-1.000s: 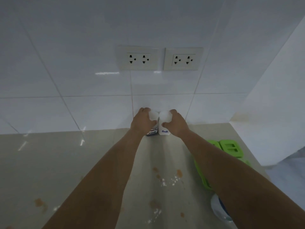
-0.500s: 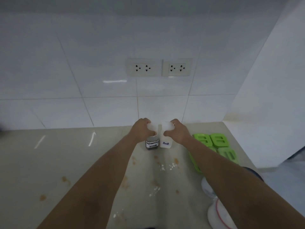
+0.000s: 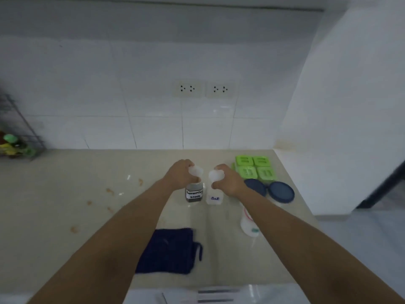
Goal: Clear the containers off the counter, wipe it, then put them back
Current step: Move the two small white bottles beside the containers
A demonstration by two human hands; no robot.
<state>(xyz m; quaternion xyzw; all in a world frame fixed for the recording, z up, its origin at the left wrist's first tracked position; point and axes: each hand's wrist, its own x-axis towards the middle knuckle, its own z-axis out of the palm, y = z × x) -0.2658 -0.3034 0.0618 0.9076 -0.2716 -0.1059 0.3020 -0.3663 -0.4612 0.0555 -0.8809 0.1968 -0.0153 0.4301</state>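
Observation:
Two small white-capped jars are side by side at mid-counter. My left hand [image 3: 180, 174] grips the top of the dark sauce jar [image 3: 194, 194], which carries a handwritten label. My right hand [image 3: 226, 179] grips the top of the white jar labelled Salt [image 3: 214, 197]. Whether the jars touch the beige counter [image 3: 65, 194] or hang just above it, I cannot tell. A dark blue cloth [image 3: 167, 251] lies flat near the counter's front edge, under my left forearm.
Green-lidded containers [image 3: 255, 166] stand at the back right, two blue round lids [image 3: 281, 191] in front of them. A white bottle [image 3: 247, 222] lies under my right forearm. Orange stains [image 3: 109, 191] dot the left side. A wire rack with bottles [image 3: 15, 141] is far left.
Both hands have drawn the two jars away from the wall toward me. The view has pulled back, bringing the blue cloth, blue lids and wire rack into sight.

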